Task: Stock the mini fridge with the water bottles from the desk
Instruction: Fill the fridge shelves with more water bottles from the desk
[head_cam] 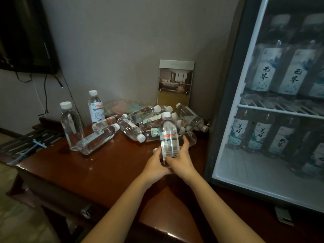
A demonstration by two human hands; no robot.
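Note:
A clear water bottle [168, 135] with a white cap and an orange-and-white label stands upright above the desk, held low down between both hands. My left hand [156, 163] grips its base from the left, and my right hand [181, 159] wraps it from the right. Behind it several clear bottles [150, 120] lie in a heap on the brown wooden desk [105, 169]. Two more bottles [71, 125] [95, 106] stand upright at the left, with one lying bottle [97, 139] beside them. The mini fridge [273, 109] stands at the right, with bottles on both shelves.
A framed room photo [175, 81] leans on the wall behind the heap. A dark television [26, 35] hangs at the upper left with cables dangling. A slatted dark rack [26, 139] with blue sticks lies left of the desk. The fridge's lower shelf floor [249, 165] is bare in front.

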